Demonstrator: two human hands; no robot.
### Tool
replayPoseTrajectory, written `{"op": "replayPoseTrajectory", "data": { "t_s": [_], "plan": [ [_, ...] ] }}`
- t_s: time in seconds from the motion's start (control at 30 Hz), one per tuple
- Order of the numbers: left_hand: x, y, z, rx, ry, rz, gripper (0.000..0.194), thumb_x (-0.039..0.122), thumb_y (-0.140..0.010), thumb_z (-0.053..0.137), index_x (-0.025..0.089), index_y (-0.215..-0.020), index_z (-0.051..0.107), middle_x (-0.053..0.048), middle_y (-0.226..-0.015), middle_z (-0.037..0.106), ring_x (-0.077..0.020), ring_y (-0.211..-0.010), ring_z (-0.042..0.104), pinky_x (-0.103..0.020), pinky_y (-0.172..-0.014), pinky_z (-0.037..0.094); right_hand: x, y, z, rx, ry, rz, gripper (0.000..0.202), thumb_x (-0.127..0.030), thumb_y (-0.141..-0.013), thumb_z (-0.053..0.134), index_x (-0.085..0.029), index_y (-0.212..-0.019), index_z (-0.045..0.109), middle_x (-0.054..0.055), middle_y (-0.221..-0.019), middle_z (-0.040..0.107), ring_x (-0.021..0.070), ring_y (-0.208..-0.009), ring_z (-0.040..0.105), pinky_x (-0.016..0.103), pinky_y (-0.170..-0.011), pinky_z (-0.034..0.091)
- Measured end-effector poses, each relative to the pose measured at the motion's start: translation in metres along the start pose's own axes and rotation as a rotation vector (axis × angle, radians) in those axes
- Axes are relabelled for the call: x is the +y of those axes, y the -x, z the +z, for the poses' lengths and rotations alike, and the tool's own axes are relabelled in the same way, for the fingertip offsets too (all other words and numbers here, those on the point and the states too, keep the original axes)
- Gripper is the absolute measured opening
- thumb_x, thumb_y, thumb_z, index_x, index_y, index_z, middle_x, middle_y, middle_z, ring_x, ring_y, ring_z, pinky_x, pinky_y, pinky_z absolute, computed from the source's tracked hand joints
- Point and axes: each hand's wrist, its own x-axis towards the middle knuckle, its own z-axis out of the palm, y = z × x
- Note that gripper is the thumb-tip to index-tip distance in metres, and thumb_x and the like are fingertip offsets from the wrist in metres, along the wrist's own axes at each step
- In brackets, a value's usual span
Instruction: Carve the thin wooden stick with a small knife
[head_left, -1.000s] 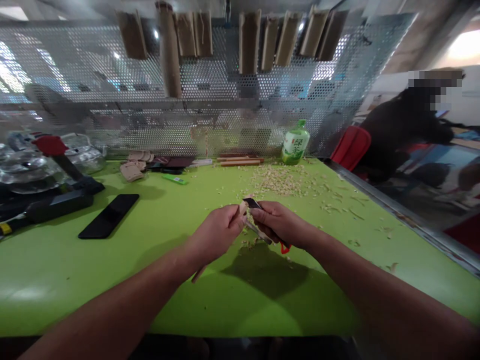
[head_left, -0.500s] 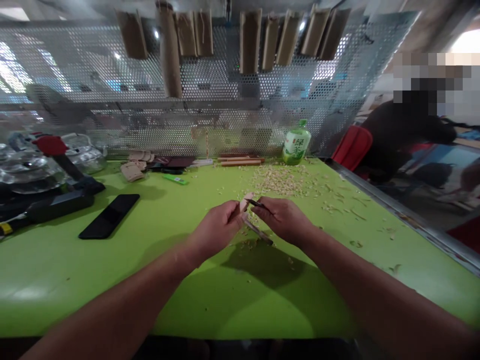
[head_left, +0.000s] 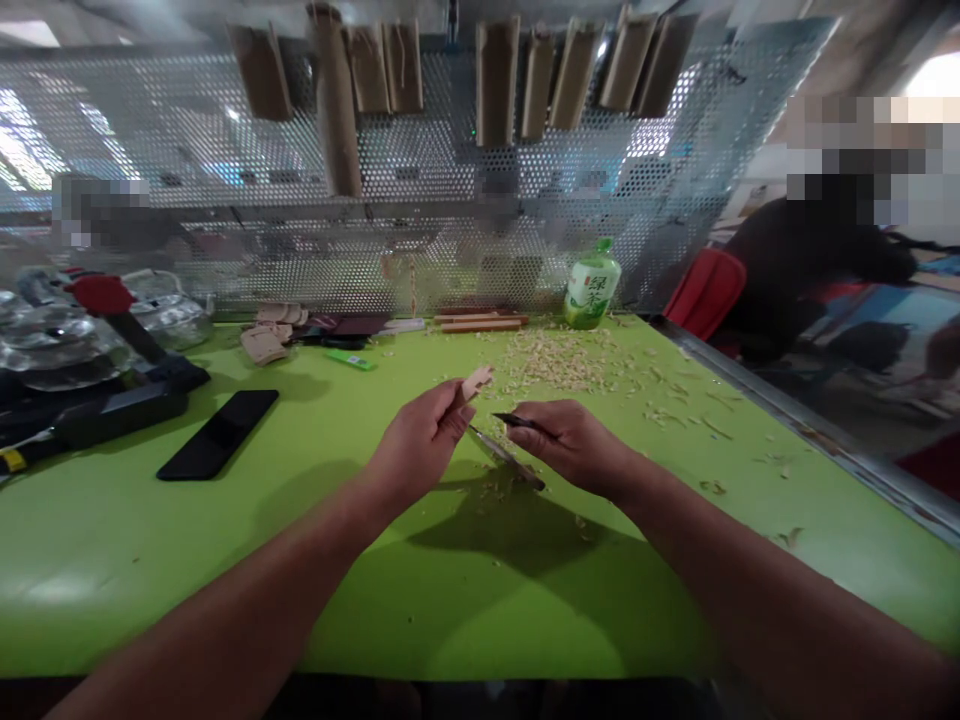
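Over the middle of the green table, my left hand (head_left: 420, 432) is closed around a small pale piece of wood (head_left: 477, 381), whose carved-looking end sticks out above the fingers. My right hand (head_left: 564, 440) grips a dark, thin carving knife (head_left: 510, 419); its tip points left and stands a short way off the wood. Most of the handle is hidden in my palm. Below and between both hands, another slim tool (head_left: 510, 462) with a dark end lies on the table among wood chips.
A heap of wood chips (head_left: 559, 358) spreads before the green tea bottle (head_left: 592, 285). At left lie a black phone (head_left: 219, 434) and a dark stand with a red top (head_left: 105, 294). Wooden strips (head_left: 480, 324) lie by the perforated metal panel (head_left: 450, 230). A person (head_left: 810, 250) sits at right.
My left hand has moved left and slightly up with the wood, turning it. The knife, which was against the wood, is now apart from it.
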Motion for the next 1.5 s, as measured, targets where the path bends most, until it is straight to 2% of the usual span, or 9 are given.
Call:
{"op": "replayPoseTrajectory", "data": {
  "t_s": [0.1, 0.27, 0.43, 0.53, 0.63, 0.73, 0.93, 1.17, 1.5],
  "plan": [
    [0.0, 0.001, 0.001, 0.003, -0.021, 0.012, 0.036, 0.045, -0.095, 0.043, 0.017, -0.11, 0.061, -0.001, -0.086, 0.063, -0.014, -0.077, 0.053, -0.023, -0.068, 0.038, -0.002, 0.0, 0.001, 0.112, 0.167, -0.01, 0.048, -0.057, -0.096, 0.037, -0.017, -0.076, 0.056, 0.0, -0.067, 0.053, 0.0114, -0.06, 0.047, 0.024, -0.058, 0.031],
    [-0.001, 0.001, 0.001, 0.007, -0.014, 0.048, 0.039, 0.048, -0.095, 0.043, 0.018, -0.113, 0.062, -0.003, -0.093, 0.066, -0.0153, -0.082, 0.056, -0.024, -0.072, 0.04, -0.012, -0.002, 0.0, 0.143, 0.339, -0.005, 0.062, -0.064, -0.095, 0.024, -0.017, -0.079, 0.061, 0.004, -0.07, 0.06, 0.0133, -0.06, 0.049, 0.026, -0.059, 0.03],
    [0.001, 0.002, 0.002, 0.011, -0.015, 0.029, 0.036, 0.046, -0.094, 0.046, 0.017, -0.109, 0.062, -0.001, -0.085, 0.062, -0.0131, -0.075, 0.052, -0.023, -0.067, 0.037, -0.014, -0.003, 0.003, 0.132, 0.389, 0.057, 0.052, -0.058, -0.096, 0.033, -0.017, -0.082, 0.062, 0.004, -0.07, 0.06, 0.0134, -0.06, 0.048, 0.025, -0.059, 0.03],
    [0.004, 0.004, 0.002, -0.005, 0.027, -0.001, 0.035, 0.047, -0.094, 0.045, 0.017, -0.101, 0.062, 0.0, -0.077, 0.057, -0.0121, -0.069, 0.047, -0.022, -0.061, 0.034, -0.013, -0.003, 0.004, 0.191, 0.395, 0.133, 0.045, -0.054, -0.096, 0.036, -0.018, -0.084, 0.061, 0.003, -0.068, 0.058, 0.0132, -0.058, 0.047, 0.025, -0.058, 0.029],
    [0.006, 0.004, 0.002, -0.027, 0.079, -0.059, 0.04, 0.052, -0.094, 0.043, 0.017, -0.093, 0.062, 0.001, -0.07, 0.051, -0.0115, -0.063, 0.043, -0.022, -0.056, 0.03, -0.012, -0.002, 0.004, 0.247, 0.352, 0.127, 0.045, -0.053, -0.096, 0.034, -0.018, -0.078, 0.056, 0.001, -0.065, 0.053, 0.0127, -0.057, 0.045, 0.025, -0.057, 0.028],
    [0.006, 0.004, 0.002, -0.027, 0.099, -0.103, 0.045, 0.056, -0.093, 0.041, 0.017, -0.098, 0.062, 0.0, -0.072, 0.053, -0.0122, -0.063, 0.044, -0.022, -0.055, 0.029, -0.013, -0.002, 0.004, 0.233, 0.301, 0.11, 0.045, -0.053, -0.096, 0.033, -0.019, -0.073, 0.05, 0.0, -0.062, 0.048, 0.012, -0.056, 0.043, 0.025, -0.056, 0.028],
    [0.003, 0.003, 0.005, -0.009, 0.1, -0.074, 0.044, 0.054, -0.094, 0.042, 0.016, -0.099, 0.063, 0.0, -0.074, 0.054, -0.0123, -0.067, 0.046, -0.023, -0.058, 0.032, -0.014, -0.003, 0.007, 0.165, 0.336, 0.14, 0.04, -0.051, -0.096, 0.037, -0.019, -0.074, 0.049, -0.001, -0.061, 0.048, 0.0111, -0.054, 0.041, 0.024, -0.055, 0.025],
    [0.004, 0.004, 0.006, -0.021, 0.12, -0.053, 0.04, 0.052, -0.094, 0.044, 0.016, -0.087, 0.058, 0.003, -0.069, 0.049, -0.0102, -0.063, 0.042, -0.022, -0.054, 0.029, -0.016, -0.003, 0.011, 0.174, 0.423, 0.135, 0.041, -0.051, -0.097, 0.035, -0.019, -0.076, 0.05, -0.001, -0.062, 0.048, 0.0109, -0.054, 0.039, 0.024, -0.055, 0.023],
    [0.004, 0.006, 0.009, -0.043, 0.121, -0.043, 0.035, 0.048, -0.094, 0.046, 0.017, -0.087, 0.059, 0.003, -0.068, 0.048, -0.0097, -0.063, 0.041, -0.022, -0.054, 0.029, -0.017, -0.004, 0.013, 0.185, 0.48, 0.16, 0.04, -0.048, -0.098, 0.036, -0.018, -0.079, 0.053, 0.0, -0.064, 0.052, 0.0098, -0.052, 0.039, 0.024, -0.052, 0.021]
  ]
}}
